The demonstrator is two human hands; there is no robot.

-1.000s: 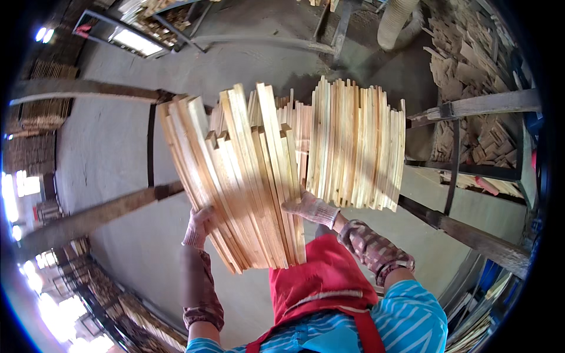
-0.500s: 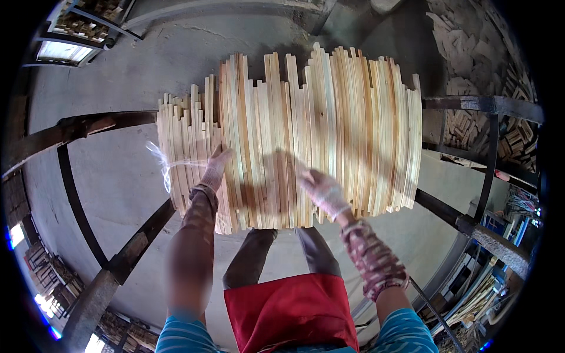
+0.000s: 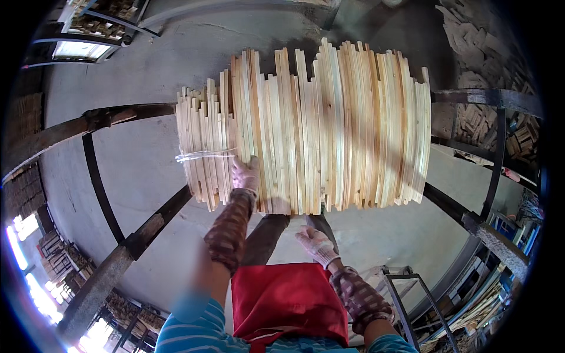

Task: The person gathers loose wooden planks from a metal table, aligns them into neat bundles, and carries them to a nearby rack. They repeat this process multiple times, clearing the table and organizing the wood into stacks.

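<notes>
Head view: the wooden strips (image 3: 338, 135) are laid side by side ahead of both hands, their long axes pointed away from the body. By the left hand (image 3: 245, 175) they are overlapped, its fingers set beside the clear plastic strand (image 3: 203, 155) — whether that is gripped cannot be told. The right hand (image 3: 316, 242) is held apart, short of the near ends, loosely curled, nothing seen in it. Two gloved hands and one strand are counted — the strips are too tightly packed.
</notes>
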